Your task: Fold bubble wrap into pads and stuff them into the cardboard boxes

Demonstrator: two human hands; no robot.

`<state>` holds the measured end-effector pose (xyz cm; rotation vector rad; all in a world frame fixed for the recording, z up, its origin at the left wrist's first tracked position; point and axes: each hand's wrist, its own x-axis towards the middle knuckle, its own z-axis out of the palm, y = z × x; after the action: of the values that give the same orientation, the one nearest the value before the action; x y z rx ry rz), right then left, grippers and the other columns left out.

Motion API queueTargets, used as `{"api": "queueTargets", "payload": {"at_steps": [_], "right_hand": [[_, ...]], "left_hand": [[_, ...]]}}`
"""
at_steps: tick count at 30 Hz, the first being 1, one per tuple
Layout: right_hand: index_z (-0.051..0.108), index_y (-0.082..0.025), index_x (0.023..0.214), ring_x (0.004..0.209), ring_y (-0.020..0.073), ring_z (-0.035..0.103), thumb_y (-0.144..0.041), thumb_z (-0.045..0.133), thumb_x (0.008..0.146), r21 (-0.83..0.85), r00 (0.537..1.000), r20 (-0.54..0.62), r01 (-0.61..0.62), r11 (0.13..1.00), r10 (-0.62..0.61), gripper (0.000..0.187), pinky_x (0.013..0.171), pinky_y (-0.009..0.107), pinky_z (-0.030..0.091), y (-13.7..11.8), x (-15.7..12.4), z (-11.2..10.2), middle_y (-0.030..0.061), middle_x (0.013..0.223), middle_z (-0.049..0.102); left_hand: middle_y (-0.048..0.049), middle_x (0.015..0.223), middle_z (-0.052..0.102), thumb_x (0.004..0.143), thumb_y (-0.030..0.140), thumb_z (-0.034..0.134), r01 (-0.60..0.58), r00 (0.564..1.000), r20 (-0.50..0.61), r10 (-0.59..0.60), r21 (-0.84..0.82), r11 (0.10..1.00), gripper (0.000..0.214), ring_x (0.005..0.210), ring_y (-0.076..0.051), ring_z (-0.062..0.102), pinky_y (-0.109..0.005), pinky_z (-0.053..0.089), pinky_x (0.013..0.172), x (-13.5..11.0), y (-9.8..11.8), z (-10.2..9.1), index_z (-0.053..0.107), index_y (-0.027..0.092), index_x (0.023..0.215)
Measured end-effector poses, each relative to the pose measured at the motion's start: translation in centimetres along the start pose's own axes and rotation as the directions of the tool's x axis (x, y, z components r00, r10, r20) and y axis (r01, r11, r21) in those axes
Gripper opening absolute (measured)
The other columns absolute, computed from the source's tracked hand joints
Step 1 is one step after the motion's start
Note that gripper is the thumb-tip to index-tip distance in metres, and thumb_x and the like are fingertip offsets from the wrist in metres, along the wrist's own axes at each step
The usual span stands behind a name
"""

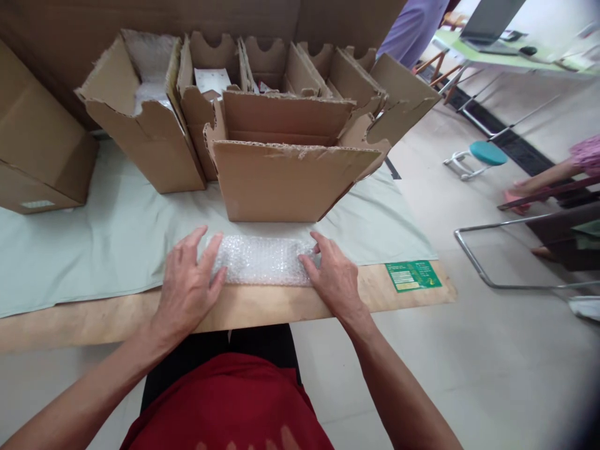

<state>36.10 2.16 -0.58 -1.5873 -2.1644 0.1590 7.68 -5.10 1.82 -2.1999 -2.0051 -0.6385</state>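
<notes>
A long bundle wrapped in bubble wrap [262,259] lies on the pale green cloth [94,237] near the table's front edge. My left hand [187,284] rests on its left end with fingers spread and laid over the wrap. My right hand [330,275] presses on its right end, fingers curled against the wrap. Just behind the bundle stands an open cardboard box [285,178] with its flaps up.
More open cardboard boxes [140,131] stand behind, one holding white packing. A closed carton [37,156] sits at the left. A green label [412,275] lies on the wooden table edge [253,309]. A teal stool [485,153], metal frames and another person's arm [548,178] are on the right.
</notes>
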Motion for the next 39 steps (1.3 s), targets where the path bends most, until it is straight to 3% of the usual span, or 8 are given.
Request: {"api": "queueTargets", "payload": {"at_steps": [5, 8, 11, 13, 17, 22, 30, 39], "right_hand": [[0.065, -0.018, 0.129, 0.107, 0.0367, 0.065, -0.031, 0.06, 0.098, -0.163, 0.992, -0.05, 0.109, 0.981, -0.119, 0.033, 0.085, 0.05, 0.05, -1.5, 0.3, -1.4, 0.0197, 0.133, 0.065], [0.066, -0.019, 0.127, 0.117, 0.0375, 0.062, -0.026, 0.056, 0.101, -0.113, 0.976, 0.013, 0.217, 0.97, -0.217, 0.029, 0.092, 0.052, 0.048, -3.7, 0.2, -1.3, 0.019, 0.144, 0.061], [0.065, -0.019, 0.133, 0.131, 0.0341, 0.057, -0.024, 0.053, 0.103, -0.043, 0.918, 0.137, 0.38, 0.924, -0.371, 0.032, 0.101, 0.048, 0.048, -5.2, -0.5, 0.0, 0.0161, 0.151, 0.058], [0.062, -0.018, 0.138, 0.14, 0.0328, 0.052, -0.027, 0.052, 0.105, -0.018, 0.885, 0.193, 0.436, 0.9, -0.425, 0.036, 0.107, 0.047, 0.046, -4.7, -1.2, 0.7, 0.0157, 0.154, 0.056], [0.058, -0.016, 0.145, 0.146, 0.0333, 0.048, -0.035, 0.048, 0.107, -0.043, 0.918, 0.191, 0.362, 0.931, -0.348, 0.044, 0.114, 0.051, 0.042, -1.0, -3.0, -0.2, 0.016, 0.157, 0.053], [0.064, -0.018, 0.139, 0.141, 0.0331, 0.054, -0.033, 0.055, 0.103, -0.001, 0.92, 0.138, 0.371, 0.928, -0.368, 0.04, 0.112, 0.052, 0.045, 1.7, -4.5, -3.1, 0.0153, 0.15, 0.06], [0.072, -0.017, 0.114, 0.115, 0.026, 0.07, -0.01, 0.053, 0.102, -0.066, 0.808, -0.013, 0.587, 0.807, -0.589, 0.024, 0.106, 0.047, 0.044, 0.0, -3.2, -2.1, 0.0102, 0.123, 0.076], [0.067, -0.016, 0.097, 0.081, 0.0192, 0.065, -0.012, 0.055, 0.101, 0.016, 0.798, -0.11, 0.598, 0.802, -0.593, 0.013, 0.096, 0.041, 0.042, -3.6, -6.7, -2.3, 0.0051, 0.088, 0.075]], "left_hand": [[-0.0174, 0.149, 0.06, 0.098, 0.014, 0.051, -0.293, 0.942, 0.156, 0.299, -0.061, 0.954, 0.035, 0.142, -0.038, 0.052, -0.056, 0.045, 0.109, 0.0, 2.1, 0.8, 0.064, 0.02, 0.13], [-0.018, 0.143, 0.065, 0.098, 0.014, 0.05, -0.307, 0.912, 0.266, 0.313, -0.062, 0.95, 0.034, 0.134, -0.037, 0.058, -0.055, 0.049, 0.104, 0.1, 2.6, 1.4, 0.066, 0.018, 0.128], [-0.0176, 0.143, 0.065, 0.099, 0.018, 0.051, -0.283, 0.922, 0.259, 0.286, -0.051, 0.958, 0.035, 0.135, -0.036, 0.058, -0.055, 0.049, 0.105, -0.2, 2.4, 1.8, 0.066, 0.018, 0.13], [-0.0172, 0.145, 0.064, 0.099, 0.02, 0.053, -0.289, 0.92, 0.253, 0.299, -0.077, 0.954, 0.036, 0.136, -0.036, 0.057, -0.055, 0.05, 0.106, -0.5, 1.6, 1.9, 0.066, 0.019, 0.132], [-0.0183, 0.152, 0.058, 0.1, 0.025, 0.054, -0.336, 0.898, 0.242, 0.368, -0.163, 0.928, 0.04, 0.143, -0.036, 0.051, -0.056, 0.05, 0.112, -1.6, -0.6, 1.8, 0.063, 0.016, 0.137], [-0.0181, 0.144, 0.064, 0.101, 0.023, 0.053, -0.359, 0.915, 0.113, 0.388, -0.213, 0.909, 0.033, 0.139, -0.034, 0.057, -0.054, 0.054, 0.112, -2.2, -2.0, 1.6, 0.065, 0.014, 0.131], [-0.0155, 0.115, 0.078, 0.094, 0.006, 0.052, -0.5, 0.866, -0.054, 0.497, -0.098, 0.861, 0.024, 0.113, -0.032, 0.073, -0.05, 0.062, 0.096, -0.3, -1.5, 1.2, 0.072, 0.012, 0.105], [-0.0146, 0.125, 0.075, 0.089, 0.006, 0.057, -0.529, 0.849, -0.064, 0.525, -0.121, 0.84, 0.024, 0.128, -0.035, 0.064, -0.057, 0.052, 0.106, 4.4, -3.6, 0.5, 0.076, 0.017, 0.099]]}}
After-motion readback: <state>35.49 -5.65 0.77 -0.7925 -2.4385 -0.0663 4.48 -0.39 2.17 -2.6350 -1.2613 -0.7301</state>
